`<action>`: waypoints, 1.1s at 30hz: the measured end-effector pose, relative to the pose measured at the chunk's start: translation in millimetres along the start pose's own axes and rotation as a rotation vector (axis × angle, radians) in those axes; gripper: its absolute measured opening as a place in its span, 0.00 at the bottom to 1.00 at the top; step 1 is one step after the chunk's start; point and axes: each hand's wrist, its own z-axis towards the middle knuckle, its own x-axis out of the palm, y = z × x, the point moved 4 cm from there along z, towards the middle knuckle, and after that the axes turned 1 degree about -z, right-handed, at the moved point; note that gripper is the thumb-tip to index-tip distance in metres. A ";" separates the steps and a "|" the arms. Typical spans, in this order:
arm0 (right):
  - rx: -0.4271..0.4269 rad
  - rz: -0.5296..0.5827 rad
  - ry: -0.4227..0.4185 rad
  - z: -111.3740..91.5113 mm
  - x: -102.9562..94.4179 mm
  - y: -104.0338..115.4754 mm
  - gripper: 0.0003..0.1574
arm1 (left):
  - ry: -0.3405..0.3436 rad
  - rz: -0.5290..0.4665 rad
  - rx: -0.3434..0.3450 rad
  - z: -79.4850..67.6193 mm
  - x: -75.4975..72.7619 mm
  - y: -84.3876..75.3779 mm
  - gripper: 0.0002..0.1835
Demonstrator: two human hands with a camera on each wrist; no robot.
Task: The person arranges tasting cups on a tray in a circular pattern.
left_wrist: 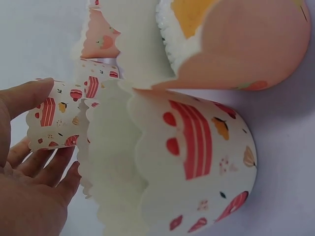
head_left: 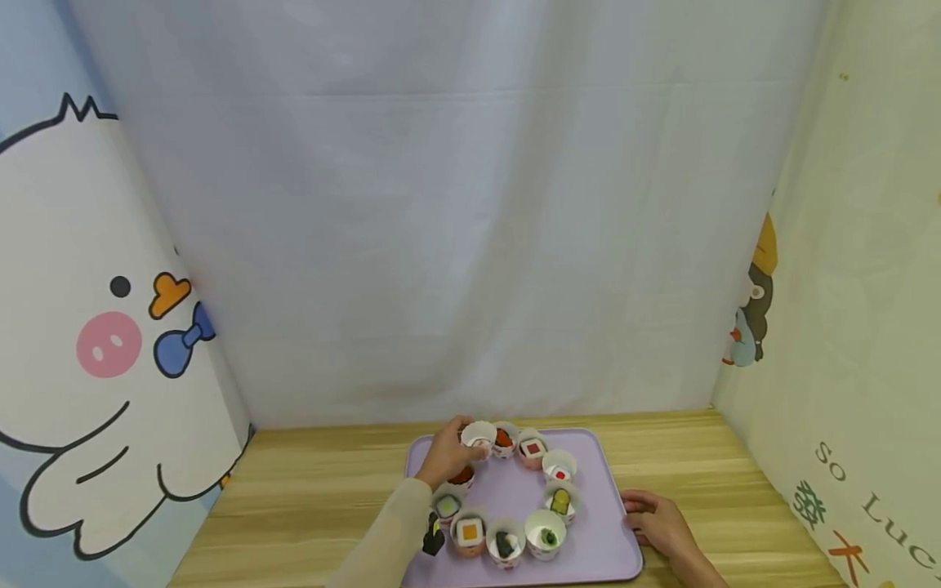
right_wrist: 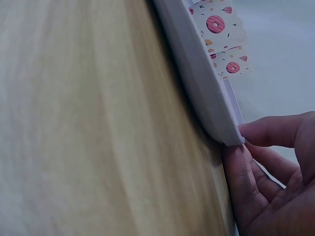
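A lilac tray (head_left: pixel 515 506) carries a ring of scalloped paper baking cups, several with small colourful food-like pieces inside. My left hand (head_left: pixel 444 453) reaches over the tray and holds a white paper baking cup (head_left: pixel 478 435) at the ring's back left. In the left wrist view, the thumb and fingers span this printed cup (left_wrist: pixel 56 120) from opposite sides. My right hand (head_left: pixel 662 523) is at the tray's right edge. The right wrist view shows its thumb and fingers (right_wrist: pixel 240 174) pinching the tray rim (right_wrist: pixel 194 73) near a corner.
Nearby cups stand close together, including one with an orange-topped white square (head_left: pixel 469 532), one with a dark piece (head_left: pixel 506 543) and one with something green (head_left: pixel 546 535). The wooden table (head_left: pixel 316 482) meets a pale curtain (head_left: pixel 441 245) behind; printed cloths flank both sides.
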 end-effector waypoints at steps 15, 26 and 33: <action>0.005 0.031 0.005 -1.7 2.1 -0.5 0.30 | -0.006 0.069 -0.027 1.5 3.8 3.0 0.34; 0.001 0.029 -0.001 0.1 1.6 -1.9 0.29 | 0.019 0.130 -0.071 1.9 8.6 8.7 0.33; 0.011 0.034 0.001 -0.8 -0.4 0.2 0.30 | 0.037 0.176 -0.100 1.0 8.2 8.8 0.42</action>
